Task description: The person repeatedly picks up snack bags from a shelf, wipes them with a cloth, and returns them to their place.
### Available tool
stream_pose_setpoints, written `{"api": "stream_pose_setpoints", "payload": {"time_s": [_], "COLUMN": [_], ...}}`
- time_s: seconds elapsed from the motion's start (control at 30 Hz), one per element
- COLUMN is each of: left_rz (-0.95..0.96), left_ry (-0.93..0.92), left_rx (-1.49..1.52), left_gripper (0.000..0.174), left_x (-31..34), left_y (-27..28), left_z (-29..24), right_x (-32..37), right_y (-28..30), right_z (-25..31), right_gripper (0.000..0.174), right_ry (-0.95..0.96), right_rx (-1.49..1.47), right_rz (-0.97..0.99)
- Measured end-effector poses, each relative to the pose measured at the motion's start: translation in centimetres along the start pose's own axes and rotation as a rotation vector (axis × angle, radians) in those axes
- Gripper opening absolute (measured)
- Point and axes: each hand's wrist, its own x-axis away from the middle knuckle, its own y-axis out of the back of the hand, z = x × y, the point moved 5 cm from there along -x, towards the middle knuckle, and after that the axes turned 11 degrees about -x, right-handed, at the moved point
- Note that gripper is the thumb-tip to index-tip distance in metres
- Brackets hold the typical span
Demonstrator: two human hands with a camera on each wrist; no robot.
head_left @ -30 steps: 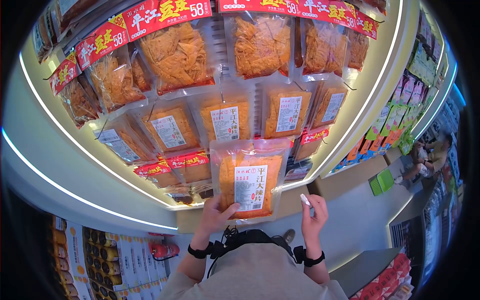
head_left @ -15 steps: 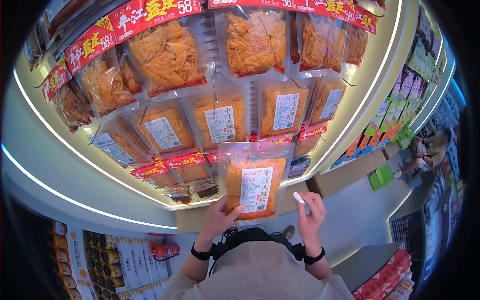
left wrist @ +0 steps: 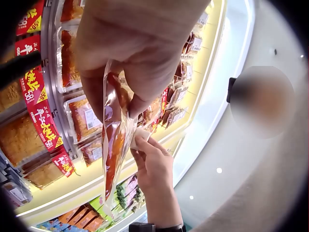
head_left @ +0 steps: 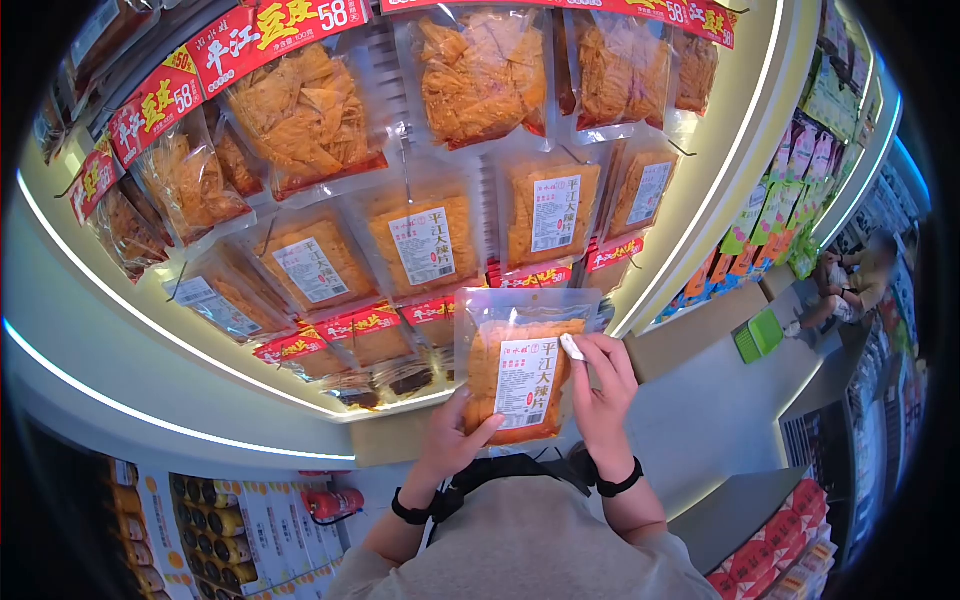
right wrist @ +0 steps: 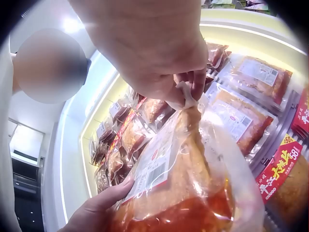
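My left hand (head_left: 455,442) grips the lower left edge of a clear sealed packet of orange-brown spicy snack slices (head_left: 524,385), its thumb lying across the front. The packet stands tilted before the shelf, its white label facing me. In the left wrist view the packet (left wrist: 115,145) appears edge-on between thumb and fingers. With fingertips and thumb, my right hand (head_left: 606,395) pinches a small crumpled white tissue (head_left: 572,347) against the packet's right side, beside the label. The right wrist view has this tissue (right wrist: 187,95) right over the packet's edge.
Rows of similar packets (head_left: 415,240) hang on hooks behind, with red price strips (head_left: 285,35) and a lit shelf rim (head_left: 690,200). A red fire extinguisher (head_left: 334,503) stands lower left. On the right are a green basket (head_left: 758,336) and a seated person (head_left: 862,282).
My right hand has moved left and up with the tissue, from beside the packet onto its right side. The packet in my left hand has shifted slightly right.
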Motion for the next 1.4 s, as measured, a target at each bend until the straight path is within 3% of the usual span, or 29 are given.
{"api": "stream_pose_setpoints", "payload": {"time_s": [0.3,0.43,0.5,0.6,0.73,0.8,0.93,1.03,1.23,1.4], "left_rz": [-0.068,-0.101,-0.126,-0.047,-0.074,-0.13,-0.131,-0.181,-0.227,-0.325], "left_ry": [-0.085,-0.119,-0.182,-0.043,-0.027,-0.111,-0.13,-0.009,-0.074,-0.025], "left_rx": [-0.051,-0.112,-0.216,-0.289,-0.202,-0.177,-0.221,-0.071,-0.045,0.14], "left_gripper": [0.05,0.05,0.047,0.044,0.043,0.043,0.044,0.044,0.046,0.046], "left_x": [1.1,1.4,1.4,1.7,1.8,1.8,2.0,2.1,1.6,1.9], "left_y": [-0.5,-0.1,-0.1,0.4,0.4,0.5,0.6,0.6,1.2,1.5], "left_z": [1.1,0.5,0.5,-0.1,0.5,0.3,0.1,1.5,0.9,1.8], "right_x": [-1.0,-4.2,-3.5,-0.7,-1.6,-2.7,0.5,3.4,2.8,6.1], "right_y": [-4.6,-3.9,-4.8,-6.8,-6.1,-4.7,-5.1,-5.9,-4.4,-5.0], "right_z": [3.5,2.3,3.7,6.3,4.5,3.0,2.7,3.7,1.4,3.0], "right_gripper": [0.036,0.036,0.037,0.04,0.039,0.038,0.036,0.036,0.037,0.037], "right_ry": [0.298,0.202,0.231,0.353,0.34,0.233,0.208,0.235,0.161,0.206], "right_rx": [-0.059,0.021,0.019,-0.144,-0.101,-0.021,-0.068,-0.179,-0.072,-0.124], "right_rz": [0.339,0.169,0.188,0.424,0.347,0.201,0.262,0.39,0.227,0.376]}}
